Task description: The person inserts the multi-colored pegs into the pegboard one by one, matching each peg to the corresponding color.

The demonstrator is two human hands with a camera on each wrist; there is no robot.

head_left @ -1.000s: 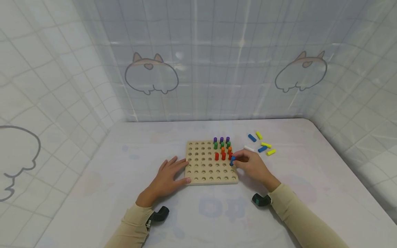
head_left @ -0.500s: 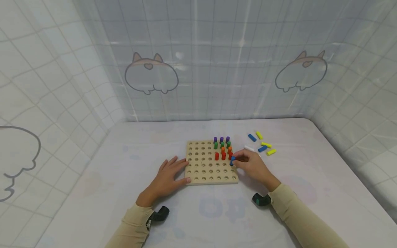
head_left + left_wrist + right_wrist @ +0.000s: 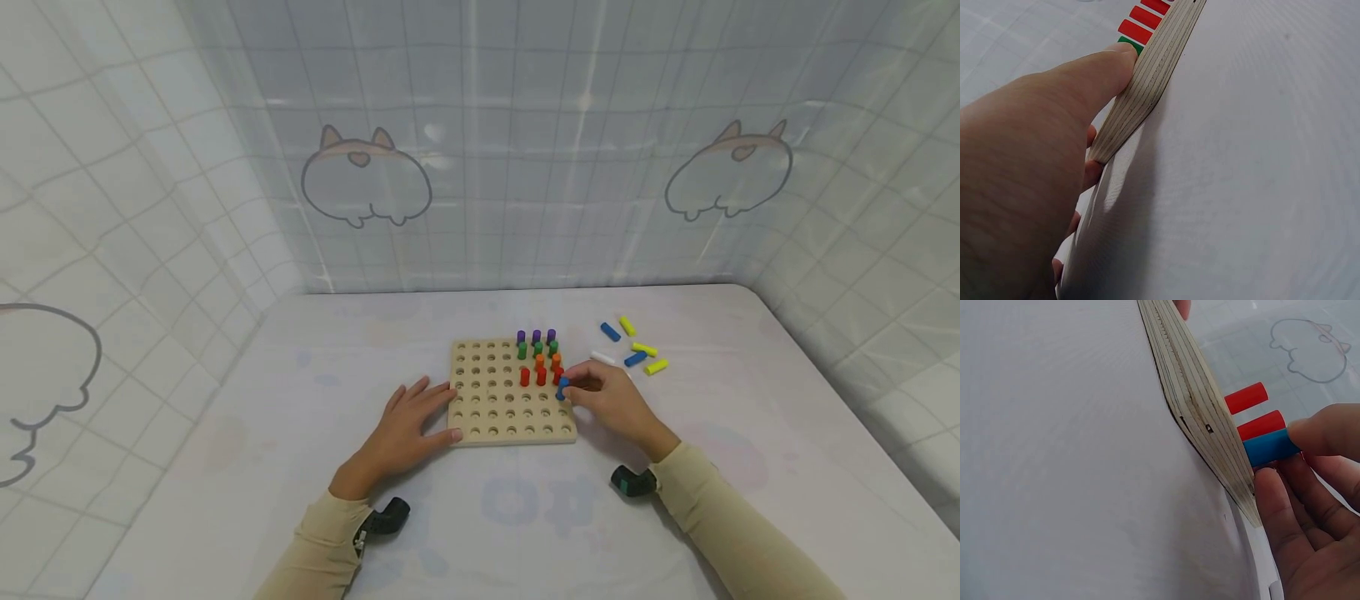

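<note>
A wooden pegboard (image 3: 495, 408) lies on the table, with purple, green, orange and red pegs (image 3: 540, 360) standing in its far right corner. My right hand (image 3: 611, 400) pinches a blue peg (image 3: 562, 388) upright at the board's right edge; in the right wrist view the blue peg (image 3: 1269, 448) stands next to two red pegs (image 3: 1246, 398) with its foot at the board (image 3: 1200, 406). My left hand (image 3: 408, 421) rests flat on the table with its fingers against the board's left edge (image 3: 1147, 81).
Loose pegs lie on the table right of the board: blue (image 3: 610, 332), yellow (image 3: 627, 327), white (image 3: 602, 358) and more blue and yellow (image 3: 655, 367). A tiled curtain wall with cartoon prints (image 3: 366, 179) encloses the table on three sides.
</note>
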